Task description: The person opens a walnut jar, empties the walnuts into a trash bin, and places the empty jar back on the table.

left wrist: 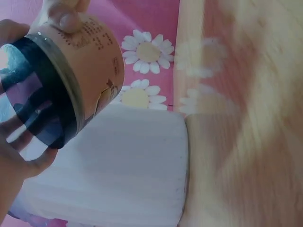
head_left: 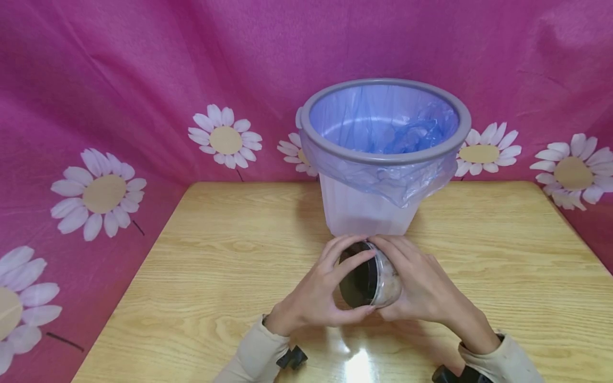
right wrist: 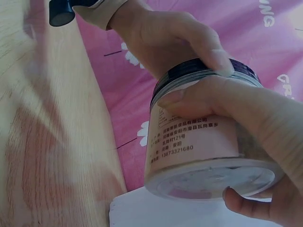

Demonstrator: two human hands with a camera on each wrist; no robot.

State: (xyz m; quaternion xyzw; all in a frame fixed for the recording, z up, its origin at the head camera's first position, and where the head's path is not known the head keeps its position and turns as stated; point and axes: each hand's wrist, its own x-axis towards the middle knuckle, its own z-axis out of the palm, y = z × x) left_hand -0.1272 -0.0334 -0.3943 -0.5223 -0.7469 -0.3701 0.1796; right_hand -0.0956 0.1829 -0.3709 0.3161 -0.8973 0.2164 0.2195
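Both hands hold a clear plastic jar tilted on its side above the wooden table. It has a glossy black lid, facing left in the head view, and a pinkish printed label. My left hand grips the lid by its rim, fingers over the top and thumb beneath. My right hand holds the jar's body, its thumb lying across the label in the right wrist view. The lid sits on the jar. The jar's contents are hard to make out.
Behind the hands stands a white bin with a grey rim and a bluish plastic liner. The wooden table meets a pink flowered cloth at the back and sides.
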